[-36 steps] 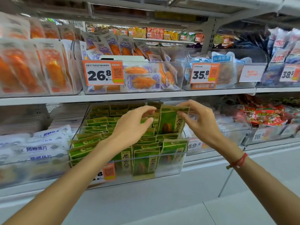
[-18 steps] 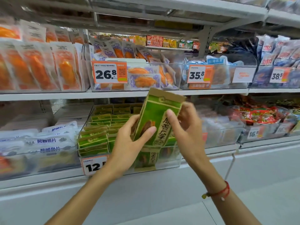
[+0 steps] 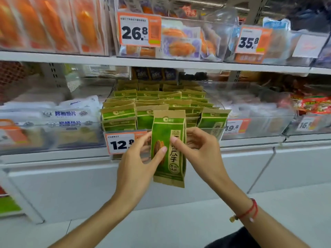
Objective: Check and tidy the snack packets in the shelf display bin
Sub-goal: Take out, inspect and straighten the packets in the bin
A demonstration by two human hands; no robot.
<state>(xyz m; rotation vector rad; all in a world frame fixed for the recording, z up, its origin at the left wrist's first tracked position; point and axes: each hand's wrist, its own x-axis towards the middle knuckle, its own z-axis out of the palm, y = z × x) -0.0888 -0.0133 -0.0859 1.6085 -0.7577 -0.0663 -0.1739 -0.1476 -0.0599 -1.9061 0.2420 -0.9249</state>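
Held item: one green and kraft-brown snack packet (image 3: 168, 149), pinched between both hands in front of and below the display bin (image 3: 211, 130), clear of its front wall. Left hand (image 3: 138, 161): thumb on the printed face at about 8 o'clock of the packet's centre, fingers curled behind the left edge. Right hand (image 3: 202, 153): thumb on the face near centre, fingers folded behind the right edge at 3 o'clock.

Orientation: long axis runs 12 to 6 o'clock, nearly upright; sealed logo end up, printed face toward the wearer.

Handling note (judgement): keep the pinch light so the face stays flat and legible, check seals and print, then return it upright to match the rows.

Stock: remaining green packets (image 3: 155, 104) stand in rows in the bin at 12 o'clock. Price tag (image 3: 120, 143) at 9 o'clock.
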